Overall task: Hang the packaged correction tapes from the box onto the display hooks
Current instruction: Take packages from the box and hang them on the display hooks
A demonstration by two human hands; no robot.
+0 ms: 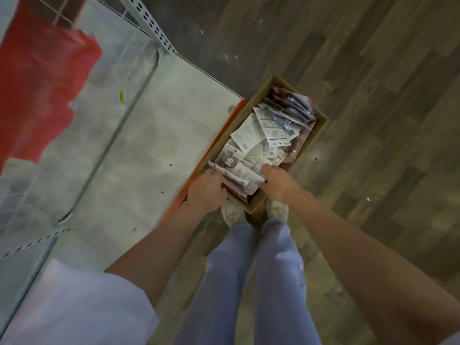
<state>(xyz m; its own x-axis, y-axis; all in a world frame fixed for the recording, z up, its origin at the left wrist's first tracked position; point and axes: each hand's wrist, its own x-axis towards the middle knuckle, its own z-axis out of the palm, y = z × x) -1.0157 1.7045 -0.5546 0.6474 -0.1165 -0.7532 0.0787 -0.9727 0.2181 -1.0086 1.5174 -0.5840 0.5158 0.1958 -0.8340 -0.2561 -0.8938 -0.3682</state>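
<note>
Many packaged correction tapes point(261, 135) fill an open cardboard box point(318, 130) on the wooden floor point(373, 95), just beside a grey shelf point(149, 135). Our left hand point(205, 192) grips a bundle of packets point(236, 171) at the box's near end; our right hand point(276, 179) curls onto the same bundle. Our shoes point(232, 212) show below.

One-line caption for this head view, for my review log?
Both hands, left hand and right hand, reach into the cardboard box of packaged correction tapes on the floor beside a shelf base.
</note>
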